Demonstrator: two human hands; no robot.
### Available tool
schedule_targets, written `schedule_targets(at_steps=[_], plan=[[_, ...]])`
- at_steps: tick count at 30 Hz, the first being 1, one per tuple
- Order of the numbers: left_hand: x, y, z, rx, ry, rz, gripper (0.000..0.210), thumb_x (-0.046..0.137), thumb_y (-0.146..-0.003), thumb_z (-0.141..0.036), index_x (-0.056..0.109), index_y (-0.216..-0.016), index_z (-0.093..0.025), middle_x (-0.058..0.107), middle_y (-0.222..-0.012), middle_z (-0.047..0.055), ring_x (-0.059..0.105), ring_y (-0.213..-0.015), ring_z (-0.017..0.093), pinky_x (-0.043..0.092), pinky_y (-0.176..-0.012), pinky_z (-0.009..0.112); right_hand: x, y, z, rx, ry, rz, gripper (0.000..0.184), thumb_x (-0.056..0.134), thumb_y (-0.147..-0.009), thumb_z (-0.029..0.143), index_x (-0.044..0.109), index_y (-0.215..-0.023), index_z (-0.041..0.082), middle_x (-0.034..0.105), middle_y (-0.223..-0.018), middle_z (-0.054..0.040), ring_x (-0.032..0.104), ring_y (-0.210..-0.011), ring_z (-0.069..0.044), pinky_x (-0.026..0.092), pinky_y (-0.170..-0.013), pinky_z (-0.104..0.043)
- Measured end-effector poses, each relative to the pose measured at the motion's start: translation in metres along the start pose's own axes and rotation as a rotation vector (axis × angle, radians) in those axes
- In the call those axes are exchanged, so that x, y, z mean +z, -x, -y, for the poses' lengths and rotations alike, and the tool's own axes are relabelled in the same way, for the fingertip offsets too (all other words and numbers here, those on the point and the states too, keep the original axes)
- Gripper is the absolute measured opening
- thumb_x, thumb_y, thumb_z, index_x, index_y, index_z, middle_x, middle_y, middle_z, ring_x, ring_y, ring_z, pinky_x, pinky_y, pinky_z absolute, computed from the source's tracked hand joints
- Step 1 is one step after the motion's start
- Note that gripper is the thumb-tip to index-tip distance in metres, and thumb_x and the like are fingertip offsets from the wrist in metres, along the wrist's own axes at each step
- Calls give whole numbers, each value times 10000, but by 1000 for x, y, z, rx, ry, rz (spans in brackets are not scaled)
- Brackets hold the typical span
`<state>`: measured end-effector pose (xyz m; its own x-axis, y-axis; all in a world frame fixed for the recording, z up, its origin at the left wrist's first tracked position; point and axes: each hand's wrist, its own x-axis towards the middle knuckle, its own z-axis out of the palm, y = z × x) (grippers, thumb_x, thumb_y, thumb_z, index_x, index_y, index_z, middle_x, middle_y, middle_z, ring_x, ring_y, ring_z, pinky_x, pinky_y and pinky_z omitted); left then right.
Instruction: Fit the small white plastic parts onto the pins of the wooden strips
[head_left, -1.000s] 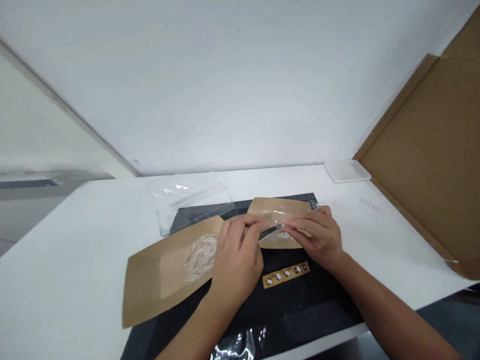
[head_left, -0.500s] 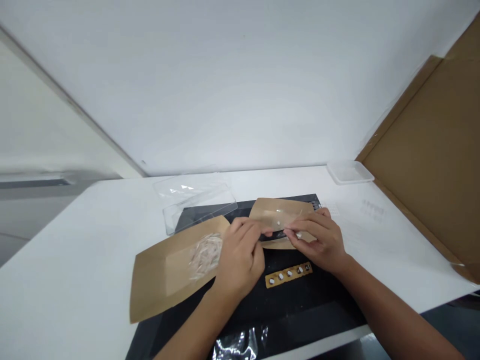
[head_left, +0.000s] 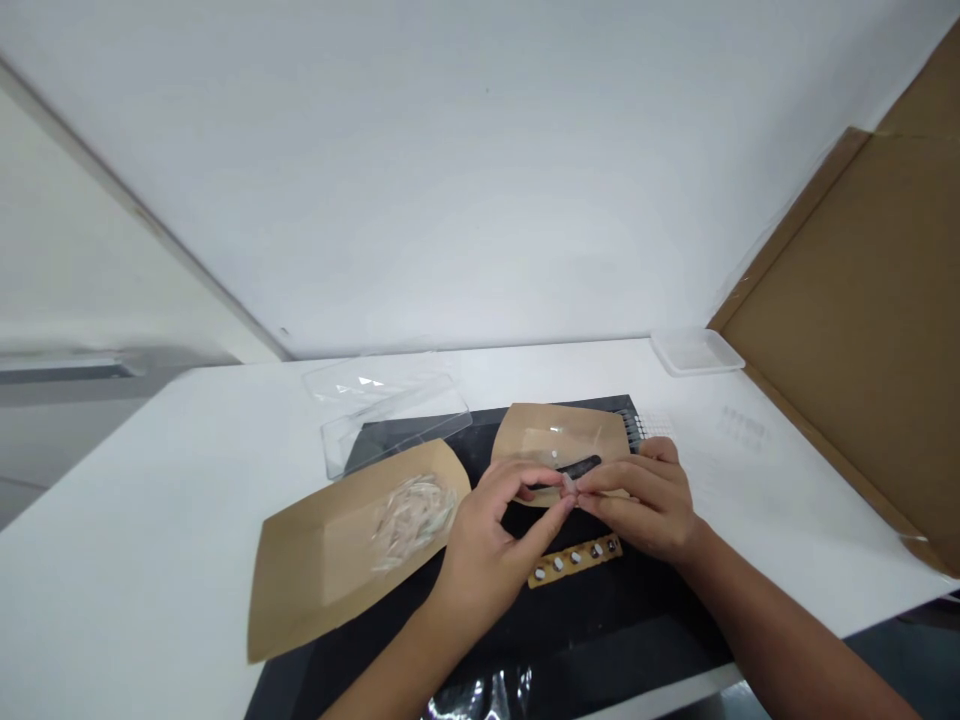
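Note:
Between the fingertips of my left hand [head_left: 487,530] and my right hand [head_left: 641,500] is a small whitish piece [head_left: 569,484]; both hands pinch at it. Directly behind it, a slim black tool [head_left: 583,466] lies in the right brown paper tray [head_left: 517,430], along with a tiny white dot. Below my fingers a yellow-brown strip [head_left: 567,570] carries several dark round parts topped with white. To the left of my left hand, a larger brown paper tray [head_left: 300,570] contains a heap of clear, thin pieces [head_left: 416,520].
Beneath the trays lies a black mat [head_left: 585,650] on the white table [head_left: 135,540]. Clear plastic cases [head_left: 390,410] stand at the back. A sheet of white dots [head_left: 655,428] is beyond my right hand, a shallow translucent lid [head_left: 697,352] farther back. Cardboard [head_left: 862,330] rises at right.
The black tool was at my fingers over the right tray and now rests in it. My hands have come together lower, with the small whitish piece between their fingertips.

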<state>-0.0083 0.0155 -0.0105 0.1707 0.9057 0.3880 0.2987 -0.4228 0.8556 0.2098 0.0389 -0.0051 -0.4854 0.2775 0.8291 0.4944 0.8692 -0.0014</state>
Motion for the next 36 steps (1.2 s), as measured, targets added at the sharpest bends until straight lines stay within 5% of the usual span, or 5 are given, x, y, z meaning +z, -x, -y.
schedule_targets(at_steps=[10,17,26,32,36], plan=[[2,2,-1,-252,217,-6,136,771,-885,-332,756,-954,-216,814,-925,50,733,-779,173,616,-739,317,-3,-6,3,-30,6,66,128,711,-1001,151,733,-1036,272,817,-975,59,727,-776,-102,385,-715,-353],[2,0,-2,-320,308,4,185,817,-831,-332,719,-935,-213,808,-828,46,708,-672,167,588,-617,296,3,-2,0,155,-98,25,325,877,-875,423,693,-1085,257,812,-946,40,751,-796,-129,458,-806,-344],[4,3,-2,-333,279,26,190,815,-830,-361,714,-906,-218,821,-828,49,740,-687,188,586,-607,303,1,-1,-5,146,-122,64,267,844,-907,442,724,-1079,277,803,-910,58,749,-800,-119,443,-834,-348],[0,2,-5,-49,-60,20,110,731,-940,-340,771,-985,-247,807,-915,29,630,-580,125,481,-494,245,-20,6,-11,120,-107,146,336,798,-924,514,719,-1151,279,791,-914,44,726,-786,-109,414,-806,-337],[1,2,-8,286,-238,68,119,681,-971,-231,756,-1063,-234,778,-931,46,693,-828,194,552,-639,288,-37,23,-12,137,-124,296,390,778,-911,578,729,-1119,251,776,-953,10,720,-837,-134,395,-807,-341]])
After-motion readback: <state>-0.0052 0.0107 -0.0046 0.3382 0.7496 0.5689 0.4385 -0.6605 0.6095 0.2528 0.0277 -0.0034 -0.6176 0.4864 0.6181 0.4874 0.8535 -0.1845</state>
